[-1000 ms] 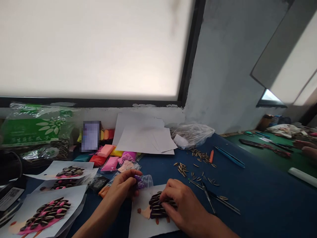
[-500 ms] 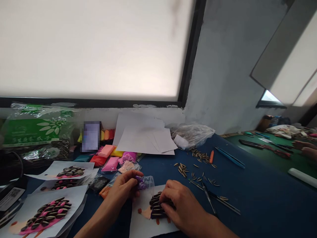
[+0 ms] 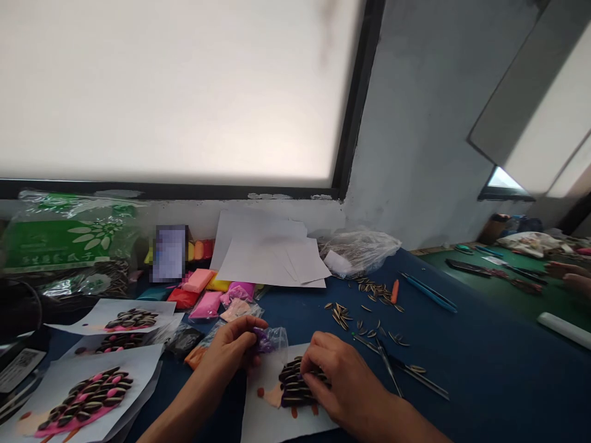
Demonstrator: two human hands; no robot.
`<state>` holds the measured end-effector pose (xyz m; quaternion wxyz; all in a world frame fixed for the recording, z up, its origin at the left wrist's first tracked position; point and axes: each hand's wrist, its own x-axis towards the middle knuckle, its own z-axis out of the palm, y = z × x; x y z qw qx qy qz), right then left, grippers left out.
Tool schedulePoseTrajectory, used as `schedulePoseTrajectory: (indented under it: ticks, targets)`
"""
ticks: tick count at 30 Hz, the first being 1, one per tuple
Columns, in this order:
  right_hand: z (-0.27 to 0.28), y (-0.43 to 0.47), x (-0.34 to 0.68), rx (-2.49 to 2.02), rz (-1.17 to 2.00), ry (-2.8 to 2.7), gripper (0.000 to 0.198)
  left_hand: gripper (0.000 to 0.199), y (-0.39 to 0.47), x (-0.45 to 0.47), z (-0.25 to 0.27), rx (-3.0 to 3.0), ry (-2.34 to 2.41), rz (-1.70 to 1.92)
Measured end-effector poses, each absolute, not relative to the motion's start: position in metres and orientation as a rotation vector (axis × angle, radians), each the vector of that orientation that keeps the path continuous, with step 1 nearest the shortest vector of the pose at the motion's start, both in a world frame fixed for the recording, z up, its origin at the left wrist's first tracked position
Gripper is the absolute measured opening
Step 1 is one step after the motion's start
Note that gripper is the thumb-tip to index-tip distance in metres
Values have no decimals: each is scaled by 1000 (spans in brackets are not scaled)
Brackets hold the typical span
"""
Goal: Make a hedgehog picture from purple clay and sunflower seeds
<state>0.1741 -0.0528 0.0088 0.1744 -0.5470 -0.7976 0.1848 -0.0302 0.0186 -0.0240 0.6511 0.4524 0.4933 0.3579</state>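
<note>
My left hand (image 3: 237,346) pinches a small clear bag of purple clay (image 3: 264,340) above the left edge of a white sheet (image 3: 265,421). On that sheet is a hedgehog picture (image 3: 292,384) with striped sunflower seeds for spines, a peach clay face, a reddish nose and orange-brown feet. Purple shows between its seeds. My right hand (image 3: 335,375) is closed, its thumb and fingertips pressed together over the seeds; whatever is between them is too small or hidden to make out. The hand covers the hedgehog's right part.
Finished hedgehog sheets (image 3: 87,400) lie at left, near bagged coloured clay (image 3: 205,306) and a bag of seeds (image 3: 87,246). Loose seeds (image 3: 339,317), tweezers (image 3: 429,294) and thin metal tools (image 3: 390,366) lie at right. Paper (image 3: 272,258) is stacked behind. Another person's hand (image 3: 575,277) shows far right.
My right hand has shifted slightly over the seeds, uncovering a little more of the hedgehog. My left hand and the clay bag are almost unmoved.
</note>
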Motion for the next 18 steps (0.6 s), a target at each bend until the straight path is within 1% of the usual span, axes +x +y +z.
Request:
schedulePoseTrajectory:
  ticks: [4,10,18]
  targets:
    - [13,-55,179,-1569,564,-2262,14,40,19,-32,-24,1042,1113,799]
    - [15,-57,177,-1540,633,-2244,21,34,22,-36,-34,1104,1067,794]
    - [8,-57,175,-1464,575,-2264,20,36,18,-29,-24,1023,1104,826]
